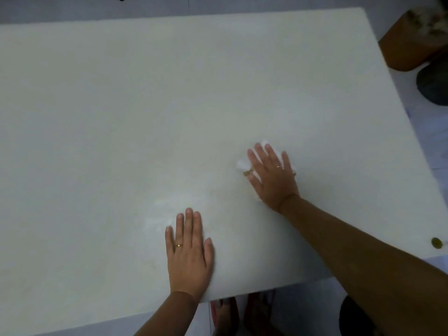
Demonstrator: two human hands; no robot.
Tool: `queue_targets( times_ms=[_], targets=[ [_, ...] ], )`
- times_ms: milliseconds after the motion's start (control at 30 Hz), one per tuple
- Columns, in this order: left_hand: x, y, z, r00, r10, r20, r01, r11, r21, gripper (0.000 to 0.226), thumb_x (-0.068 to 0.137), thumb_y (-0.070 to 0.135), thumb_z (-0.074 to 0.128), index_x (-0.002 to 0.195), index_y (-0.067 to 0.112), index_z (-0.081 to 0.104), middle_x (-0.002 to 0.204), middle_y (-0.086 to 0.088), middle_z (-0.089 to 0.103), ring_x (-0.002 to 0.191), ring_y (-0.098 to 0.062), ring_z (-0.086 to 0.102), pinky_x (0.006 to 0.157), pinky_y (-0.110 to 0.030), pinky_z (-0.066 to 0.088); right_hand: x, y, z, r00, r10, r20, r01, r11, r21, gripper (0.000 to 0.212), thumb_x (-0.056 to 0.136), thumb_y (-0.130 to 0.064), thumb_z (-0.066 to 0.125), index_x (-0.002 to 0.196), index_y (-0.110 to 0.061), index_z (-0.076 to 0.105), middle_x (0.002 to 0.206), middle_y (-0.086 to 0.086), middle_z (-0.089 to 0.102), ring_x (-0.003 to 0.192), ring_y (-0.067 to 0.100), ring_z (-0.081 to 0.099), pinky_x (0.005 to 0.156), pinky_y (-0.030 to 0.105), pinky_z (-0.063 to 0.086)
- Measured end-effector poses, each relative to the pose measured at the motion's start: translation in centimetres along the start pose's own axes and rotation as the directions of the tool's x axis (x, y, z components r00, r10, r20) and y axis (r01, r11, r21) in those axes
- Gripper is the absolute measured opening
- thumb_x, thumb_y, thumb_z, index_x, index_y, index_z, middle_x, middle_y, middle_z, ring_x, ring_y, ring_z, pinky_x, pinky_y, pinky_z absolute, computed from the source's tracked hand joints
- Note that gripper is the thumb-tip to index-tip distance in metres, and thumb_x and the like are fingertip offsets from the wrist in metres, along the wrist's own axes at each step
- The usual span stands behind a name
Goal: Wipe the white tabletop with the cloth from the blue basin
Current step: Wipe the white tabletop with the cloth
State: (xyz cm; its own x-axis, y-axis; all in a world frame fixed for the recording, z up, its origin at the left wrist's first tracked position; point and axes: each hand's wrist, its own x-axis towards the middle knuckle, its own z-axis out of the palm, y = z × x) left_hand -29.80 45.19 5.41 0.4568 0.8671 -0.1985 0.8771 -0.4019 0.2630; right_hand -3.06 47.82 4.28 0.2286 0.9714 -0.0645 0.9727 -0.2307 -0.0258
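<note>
The white tabletop [145, 105] fills most of the view. My right hand [272, 177] lies flat right of centre, pressing a white cloth [242, 164] onto the surface. Only the cloth's edges show around my fingers; a yellowish bit peeks out by my thumb. My left hand [189, 253] rests flat on the table near the front edge, fingers together, holding nothing. A faint wet streak runs between the two hands. The blue basin is not in view.
A small dark green round object [436, 243] sits near the table's right front corner. Beyond the right edge stand an orange-brown container [407, 47] and a dark round object [434, 86] on the floor. Feet show below the front edge.
</note>
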Motion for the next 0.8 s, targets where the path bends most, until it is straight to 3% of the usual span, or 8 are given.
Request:
queue_targets(
  times_ms=[167,300,400,467,533,633,700,800],
  targets=[
    [4.7,2.5,-1.5,0.996,0.06,-0.063,-0.065,0.996,-0.067,0.061,0.094,0.037,0.031,0.147,0.007,0.032,0.154,-0.013,0.028,0.144,-0.029,0.021,0.118,-0.044,0.008,3.7,-2.9,0.3,0.766,0.641,0.048,-0.64,0.755,0.139,0.059,0.098,-0.045,0.023,0.151,-0.022,0.009,0.16,0.003,0.005,0.147,0.025,0.001,0.113,0.059,-0.001],
    [10.8,5.5,-2.3,0.993,0.072,-0.093,-0.079,0.994,-0.077,0.061,0.096,0.039,0.023,0.147,0.005,0.027,0.156,-0.014,0.024,0.145,-0.03,0.018,0.119,-0.043,0.008,3.8,-5.7,0.3,0.971,0.234,0.056,-0.237,0.97,0.056,0.061,0.095,-0.046,0.023,0.15,-0.021,0.014,0.159,0.003,0.011,0.147,0.025,0.008,0.113,0.057,0.0],
    [13.4,6.4,-1.7,0.993,0.109,-0.049,-0.111,0.992,-0.056,0.065,0.096,0.043,0.018,0.15,0.008,0.021,0.158,-0.011,0.016,0.147,-0.026,0.009,0.12,-0.039,0.0,5.0,0.6,-0.3,0.971,-0.237,0.04,0.239,0.969,-0.058,0.058,0.095,-0.044,0.033,0.148,-0.02,0.027,0.156,0.004,0.023,0.144,0.024,0.021,0.113,0.054,0.016],
    [13.9,6.4,-0.9,0.992,0.126,-0.013,-0.126,0.992,-0.019,0.067,0.095,0.046,0.016,0.151,0.009,0.016,0.159,-0.009,0.009,0.148,-0.025,0.003,0.119,-0.038,-0.004,7.1,4.7,-0.5,0.981,-0.18,0.064,0.185,0.98,-0.075,0.057,0.097,-0.041,0.031,0.149,-0.021,0.022,0.157,0.004,0.019,0.145,0.025,0.017,0.115,0.053,0.015],
    [13.9,6.2,-0.2,0.992,0.122,0.003,-0.122,0.992,0.037,0.067,0.096,0.047,0.017,0.151,0.009,0.013,0.16,-0.009,0.007,0.148,-0.025,0.002,0.119,-0.04,-0.002,9.4,5.9,-0.6,0.984,0.172,0.041,-0.173,0.985,0.018,0.057,0.098,-0.039,0.032,0.15,-0.022,0.016,0.159,0.003,0.012,0.147,0.023,0.01,0.115,0.052,0.007],
    [14.0,6.1,0.4,0.994,0.107,0.022,-0.108,0.991,0.073,0.067,0.096,0.048,0.018,0.152,0.012,0.008,0.16,-0.008,0.003,0.148,-0.024,-0.001,0.119,-0.041,0.0,11.9,1.3,-0.2,0.816,0.576,0.034,-0.575,0.807,0.131,0.059,0.099,-0.043,0.025,0.151,-0.021,0.008,0.16,0.003,0.004,0.147,0.023,0.002,0.114,0.056,0.0],
    [13.9,6.1,0.4,0.994,0.098,0.038,-0.101,0.991,0.086,0.067,0.097,0.05,0.013,0.152,0.013,0.005,0.161,-0.007,0.0,0.148,-0.023,-0.004,0.12,-0.042,-0.001,11.9,-2.7,-0.1,0.878,0.476,0.057,-0.479,0.869,0.12,0.061,0.097,-0.046,0.016,0.151,-0.021,0.005,0.16,0.003,0.001,0.147,0.024,-0.001,0.113,0.056,-0.005],
    [13.9,6.2,0.1,0.994,0.092,0.057,-0.096,0.992,0.078,0.068,0.097,0.052,0.01,0.152,0.014,0.005,0.16,-0.006,0.001,0.148,-0.023,-0.004,0.12,-0.043,0.0,10.9,-2.7,-0.5,0.995,0.026,0.091,-0.032,0.997,0.072,0.062,0.093,-0.047,0.013,0.15,-0.022,0.014,0.16,0.001,0.01,0.147,0.023,0.006,0.115,0.055,0.003]
  ],
)
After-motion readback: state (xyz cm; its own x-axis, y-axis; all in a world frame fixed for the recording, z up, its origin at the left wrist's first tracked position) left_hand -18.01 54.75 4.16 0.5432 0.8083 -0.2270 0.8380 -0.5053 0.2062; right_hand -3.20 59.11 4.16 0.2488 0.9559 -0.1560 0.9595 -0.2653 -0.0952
